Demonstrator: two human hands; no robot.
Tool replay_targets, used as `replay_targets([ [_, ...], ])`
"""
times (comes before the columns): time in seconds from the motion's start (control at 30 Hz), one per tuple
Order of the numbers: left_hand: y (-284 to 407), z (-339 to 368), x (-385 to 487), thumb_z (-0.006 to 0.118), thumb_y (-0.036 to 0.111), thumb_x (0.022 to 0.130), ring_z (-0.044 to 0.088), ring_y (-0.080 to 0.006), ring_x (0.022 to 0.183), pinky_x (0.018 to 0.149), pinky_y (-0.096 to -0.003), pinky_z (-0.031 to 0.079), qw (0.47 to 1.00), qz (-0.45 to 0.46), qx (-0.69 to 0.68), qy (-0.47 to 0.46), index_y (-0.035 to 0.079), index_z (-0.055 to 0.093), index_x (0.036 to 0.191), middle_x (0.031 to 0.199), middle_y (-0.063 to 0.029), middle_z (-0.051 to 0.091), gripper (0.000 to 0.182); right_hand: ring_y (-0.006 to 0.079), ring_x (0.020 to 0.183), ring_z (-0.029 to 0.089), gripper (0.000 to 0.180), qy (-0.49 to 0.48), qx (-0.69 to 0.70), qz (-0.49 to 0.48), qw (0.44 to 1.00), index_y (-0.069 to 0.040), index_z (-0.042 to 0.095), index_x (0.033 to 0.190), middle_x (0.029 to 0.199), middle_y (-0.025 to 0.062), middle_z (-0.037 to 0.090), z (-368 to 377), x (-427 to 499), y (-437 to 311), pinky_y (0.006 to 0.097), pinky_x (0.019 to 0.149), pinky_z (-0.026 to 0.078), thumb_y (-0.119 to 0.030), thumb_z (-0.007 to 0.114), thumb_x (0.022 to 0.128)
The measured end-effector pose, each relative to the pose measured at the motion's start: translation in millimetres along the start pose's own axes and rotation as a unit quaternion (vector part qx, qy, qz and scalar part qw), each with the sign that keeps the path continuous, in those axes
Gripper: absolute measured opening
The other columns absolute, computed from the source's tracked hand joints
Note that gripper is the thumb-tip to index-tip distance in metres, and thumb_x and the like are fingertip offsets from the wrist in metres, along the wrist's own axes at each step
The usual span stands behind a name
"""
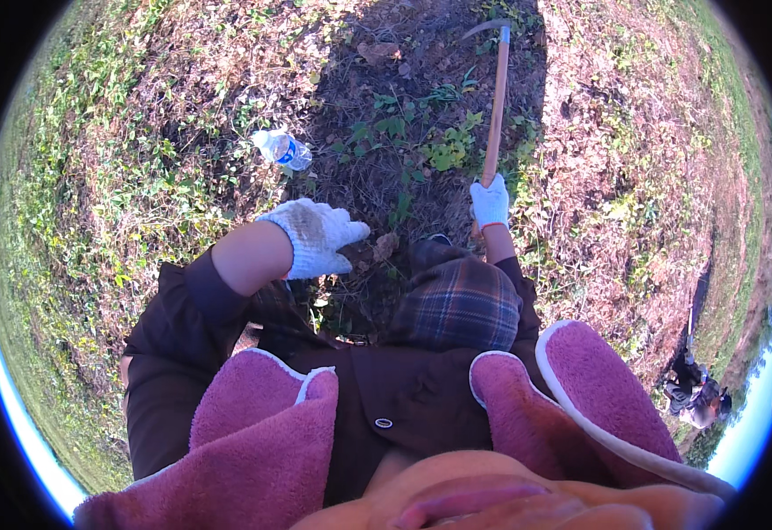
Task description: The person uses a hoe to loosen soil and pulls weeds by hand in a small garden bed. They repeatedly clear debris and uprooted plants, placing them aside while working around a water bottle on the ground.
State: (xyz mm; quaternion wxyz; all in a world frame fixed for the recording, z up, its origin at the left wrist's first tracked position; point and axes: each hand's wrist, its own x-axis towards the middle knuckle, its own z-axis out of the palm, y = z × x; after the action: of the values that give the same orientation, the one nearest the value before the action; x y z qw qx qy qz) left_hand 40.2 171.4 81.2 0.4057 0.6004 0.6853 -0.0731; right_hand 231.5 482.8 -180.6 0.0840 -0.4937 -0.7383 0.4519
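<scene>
My right hand point(490, 203), in a white knit glove, is closed around the lower part of the wooden handle point(497, 109) of a long-handled sickle. The sickle's thin curved blade point(485, 28) points left at the far end, over shaded ground. In a similar white glove with a dirt-stained back, my left hand point(316, 235) hovers low in front of my body, fingers spread and nothing visible in it. Close to its fingertips is a dry brown leaf point(384, 246). Beyond that hand a clear plastic bottle point(285, 151) with a white cap and blue label lies on the ground.
Green leafy weeds point(449, 149) grow between the bottle and the sickle handle. Dry litter and low vines cover the sunlit ground point(180, 126). My plaid-covered knee point(458, 298) is bent near my right forearm. Another person point(697, 397) is far off at the right.
</scene>
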Motion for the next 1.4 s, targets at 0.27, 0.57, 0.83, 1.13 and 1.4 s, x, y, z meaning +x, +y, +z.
replay_targets([
  [0.27, 8.7, 7.1, -3.3, 0.065, 0.044, 0.095, 0.064, -0.0372, 0.119, 0.099, -0.0484, 0.051, 1.0, -0.003, -0.004, 0.008, 0.013, 0.053, 0.146, 0.125, -0.0179, 0.066, 0.06, 0.0167, 0.05, 0.056, 0.022, -0.044, 0.087, 0.028, 0.995, -0.006, 0.052, 0.099, 0.071, 0.0058, 0.056, -17.0, -79.7, 39.7, 0.0343, 0.046, 0.047, -0.015, 0.068, 0.086],
  [0.57, 9.9, 4.0, 5.2, 0.063, 0.044, 0.097, 0.065, -0.0371, 0.114, 0.099, -0.0472, 0.052, 1.0, 0.01, 0.015, 0.01, 0.01, 0.052, 0.146, 0.12, -0.0172, 0.065, 0.06, 0.0214, 0.052, 0.061, 0.024, 0.035, 0.026, 0.04, 0.998, -0.004, 0.052, 0.096, 0.073, 0.0105, 0.061, -26.0, -73.2, 44.3, 0.0379, 0.051, 0.051, -0.018, 0.067, 0.083],
  [0.83, 14.4, 1.5, 9.2, 0.065, 0.042, 0.094, 0.063, -0.038, 0.12, 0.101, -0.0486, 0.051, 1.0, -0.004, -0.014, -0.006, 0.014, 0.054, 0.146, 0.126, -0.0187, 0.066, 0.059, 0.0355, 0.075, 0.067, 0.032, 0.062, -0.051, 0.044, 0.996, -0.003, 0.054, 0.102, 0.081, 0.0177, 0.064, -37.5, -100.3, 55.8, 0.0487, 0.07, 0.053, -0.024, 0.068, 0.082],
  [1.13, 12.4, 3.4, 12.4, 0.065, 0.042, 0.094, 0.063, -0.0374, 0.12, 0.101, -0.0484, 0.051, 1.0, 0.002, -0.012, 0.008, 0.014, 0.054, 0.145, 0.127, -0.0183, 0.066, 0.059, 0.0353, 0.078, 0.065, 0.031, 0.056, -0.056, 0.061, 0.995, -0.003, 0.057, 0.102, 0.087, 0.0183, 0.065, -29.0, -93.0, 75.8, 0.0473, 0.074, 0.052, -0.023, 0.068, 0.082],
  [1.4, 11.5, 6.2, 10.4, 0.063, 0.044, 0.098, 0.064, -0.0383, 0.116, 0.1, -0.0482, 0.051, 1.0, 0.014, -0.001, 0.001, 0.011, 0.05, 0.149, 0.121, -0.0183, 0.064, 0.062, 0.0291, 0.076, 0.065, 0.029, 0.064, -0.013, 0.074, 0.995, -0.002, 0.059, 0.103, 0.086, 0.0145, 0.066, -40.3, -116.2, 58.4, 0.043, 0.072, 0.053, -0.021, 0.067, 0.083],
])
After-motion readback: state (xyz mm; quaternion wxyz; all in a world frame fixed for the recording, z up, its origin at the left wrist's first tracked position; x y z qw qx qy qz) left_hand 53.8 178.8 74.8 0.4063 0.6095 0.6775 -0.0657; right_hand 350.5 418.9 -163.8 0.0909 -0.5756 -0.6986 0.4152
